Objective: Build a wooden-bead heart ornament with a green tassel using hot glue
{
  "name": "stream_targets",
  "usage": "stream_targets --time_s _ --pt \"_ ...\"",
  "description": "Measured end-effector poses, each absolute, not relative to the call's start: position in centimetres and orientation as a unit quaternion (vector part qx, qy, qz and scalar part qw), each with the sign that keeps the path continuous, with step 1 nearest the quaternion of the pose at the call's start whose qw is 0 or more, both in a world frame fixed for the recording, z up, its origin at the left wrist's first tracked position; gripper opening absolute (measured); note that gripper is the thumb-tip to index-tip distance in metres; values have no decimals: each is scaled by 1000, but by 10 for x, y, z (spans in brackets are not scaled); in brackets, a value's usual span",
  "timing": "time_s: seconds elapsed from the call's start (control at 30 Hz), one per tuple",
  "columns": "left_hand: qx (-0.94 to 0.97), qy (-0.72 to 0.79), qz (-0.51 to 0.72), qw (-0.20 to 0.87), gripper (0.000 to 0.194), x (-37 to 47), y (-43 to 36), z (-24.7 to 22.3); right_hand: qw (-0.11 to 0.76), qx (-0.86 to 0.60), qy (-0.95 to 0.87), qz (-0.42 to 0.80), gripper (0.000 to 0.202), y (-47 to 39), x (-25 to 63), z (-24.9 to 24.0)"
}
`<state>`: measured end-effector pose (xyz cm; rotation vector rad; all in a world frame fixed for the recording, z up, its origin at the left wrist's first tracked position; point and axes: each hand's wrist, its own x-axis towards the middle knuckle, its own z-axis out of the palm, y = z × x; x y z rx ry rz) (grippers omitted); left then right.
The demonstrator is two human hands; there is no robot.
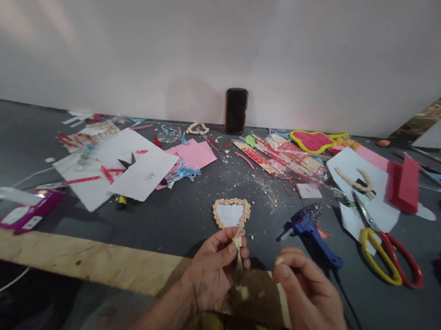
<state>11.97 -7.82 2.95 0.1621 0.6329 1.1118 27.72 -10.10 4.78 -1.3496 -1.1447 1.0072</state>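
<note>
In front of my body, my left hand (212, 268) pinches a pale tassel (239, 253) between thumb and fingers, its cord loop pointing up and its strands hanging down. To the right, my right hand (309, 299) is closed in a pinch. A tiny pale speck shows at its fingertips, too small to name. Just beyond the left hand lies a heart-shaped piece (248, 210), edged with small cream beads around a white middle. A blue glue gun (307, 228) rests on the table past my right hand.
Scissors (385, 254) with yellow and red handles lie right. A phone (236, 110) leans upright against the wall. Paper sheets (145, 174), a blue tassel (184, 173), wrapped sticks (261, 155) and crumbs are scattered about. A purple glue gun (29, 211) is at left.
</note>
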Motion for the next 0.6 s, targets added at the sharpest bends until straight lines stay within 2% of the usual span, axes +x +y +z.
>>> stream_targets --time_s 0.2,0.37,0.6 --pt "185 342 532 752 37 119 -83 23 502 -543 -526 421 12 -100 263 45" --pt "256 372 530 718 29 114 -86 15 478 -537 -556 417 11 -99 259 46" --pt "284 416 530 682 25 112 -85 18 517 -542 -512 420 8 -102 263 39"
